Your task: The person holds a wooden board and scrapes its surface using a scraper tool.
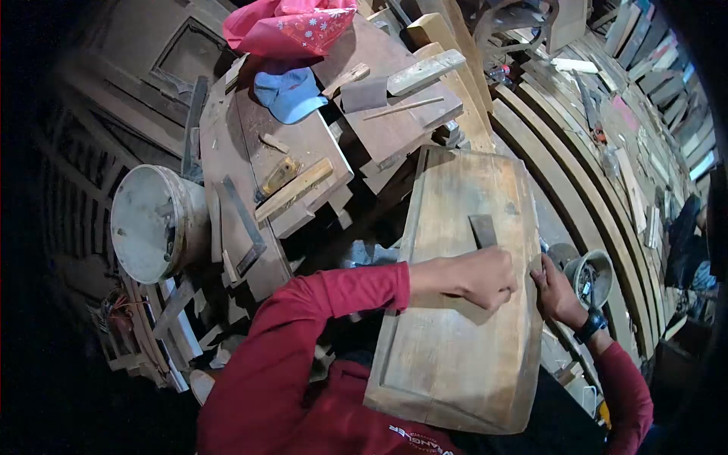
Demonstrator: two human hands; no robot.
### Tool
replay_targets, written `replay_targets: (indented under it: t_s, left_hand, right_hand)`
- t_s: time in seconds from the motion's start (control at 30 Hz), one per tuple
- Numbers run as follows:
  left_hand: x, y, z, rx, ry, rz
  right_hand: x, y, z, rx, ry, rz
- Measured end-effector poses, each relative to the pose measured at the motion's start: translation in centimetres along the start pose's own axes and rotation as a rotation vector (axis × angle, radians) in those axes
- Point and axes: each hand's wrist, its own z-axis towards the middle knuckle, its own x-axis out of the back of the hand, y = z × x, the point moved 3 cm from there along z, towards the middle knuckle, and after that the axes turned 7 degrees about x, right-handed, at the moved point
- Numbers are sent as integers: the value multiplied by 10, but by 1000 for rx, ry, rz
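A wooden panel [462, 356] with a bevelled border lies tilted in front of my body, its lower end near my lap. My left hand [481, 279] is closed in a fist over the middle of the panel. A flat dark strip [481, 230] sticks out beyond the fist; whether it is a blade or folded sandpaper I cannot tell. My right hand [560, 294] grips the panel's right edge, thumb on top and fingers partly hidden. Darker smudges mark the panel's far half.
At the left, a workbench [235, 144] carries a blue cap [288, 95], a yellow-handled tool [279, 176], a metal square [246, 227] and wood offcuts. A white bucket [148, 225] stands beside it. Right of the panel are a small bucket [595, 277] and long curved boards [584, 189].
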Motion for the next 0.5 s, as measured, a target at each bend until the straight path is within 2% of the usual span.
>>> replay_targets:
  t_s: [0.03, 0.07, 0.17, 0.27, 0.3, 0.33, 0.37, 0.4, 0.43, 0.47, 0.5]
  left_hand:
    - [12, 3, 3, 34, 75, 34]
    - [8, 19, 0, 11, -102, -133]
    - [6, 74, -14, -144, -195, -247]
    - [9, 38, -8, -34, -141, -269]
    - [17, 21, 0, -28, -58, -199]
    - [10, -5, -4, 140, -161, -3]
    - [21, -8, -9, 111, -74, 32]
    - [26, -4, -7, 89, -41, 2]
    - [27, 2, -8, 138, -106, -22]
    - [27, 12, -9, 115, -69, 4]
    - [26, 20, -13, 112, -18, 33]
  right_hand:
    - [1, -3, -2, -6, 16, -44]
    - [4, 0, 0, 3, 24, -50]
    - [2, -3, 0, -21, -22, -69]
    - [4, -9, 7, 51, -43, -22]
    - [4, -6, 2, 57, -21, 16]
    - [2, 0, 2, 31, -13, -8]
    - [1, 6, 2, 134, -14, 28]
    - [12, 3, 0, 11, -187, 39]
    - [23, -19, -4, -113, -128, -31]
    - [19, 10, 5, 128, -47, -77]
    - [35, -6, 7, -53, -130, -50]
